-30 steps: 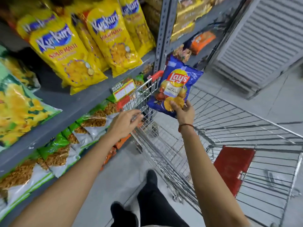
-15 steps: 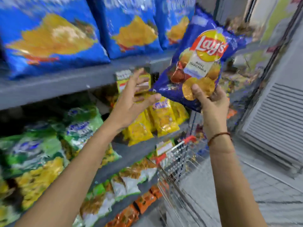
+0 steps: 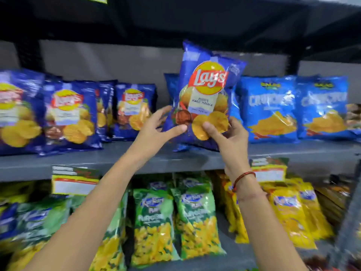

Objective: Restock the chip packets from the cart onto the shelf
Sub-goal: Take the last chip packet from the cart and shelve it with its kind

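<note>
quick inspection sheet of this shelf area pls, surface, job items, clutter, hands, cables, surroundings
surface: grey shelf, bare strip at its front edge
job's things: blue Lay's packet upright, held above the shelf gap between the Lay's row and light blue packets
clutter: nothing seen
grips: right hand pinches the packet's lower edge; left hand open, fingertips at its lower left side
cables: nothing seen
surroundings: green packets and yellow packets on the lower shelf; price tags on the shelf edge; cart out of view
</note>
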